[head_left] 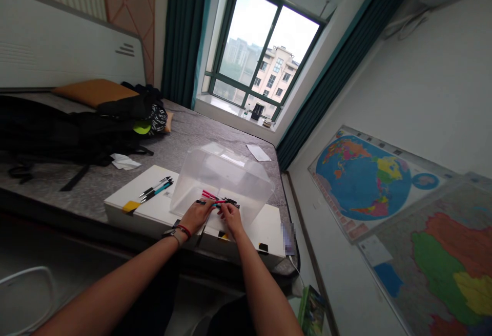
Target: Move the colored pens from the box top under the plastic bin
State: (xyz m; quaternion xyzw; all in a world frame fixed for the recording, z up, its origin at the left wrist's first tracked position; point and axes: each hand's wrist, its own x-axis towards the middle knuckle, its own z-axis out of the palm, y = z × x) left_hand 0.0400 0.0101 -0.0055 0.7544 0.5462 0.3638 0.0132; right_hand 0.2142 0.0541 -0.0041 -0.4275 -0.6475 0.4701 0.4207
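My left hand, with a red cord and a watch at the wrist, is closed around a dark pen with a teal part. My right hand has its fingers pinched together close to the left fingertips, at the other end of the pens. Both hands are at the open front of a clear plastic bin. A red pen and black pens lie just beyond the fingers. Exactly which pens touch the right fingertips is partly hidden.
White boxes under the bin rest on a grey mattress. Black and blue pens lie on the left box. A black backpack and crumpled tissue are further left. White paper lies behind the bin.
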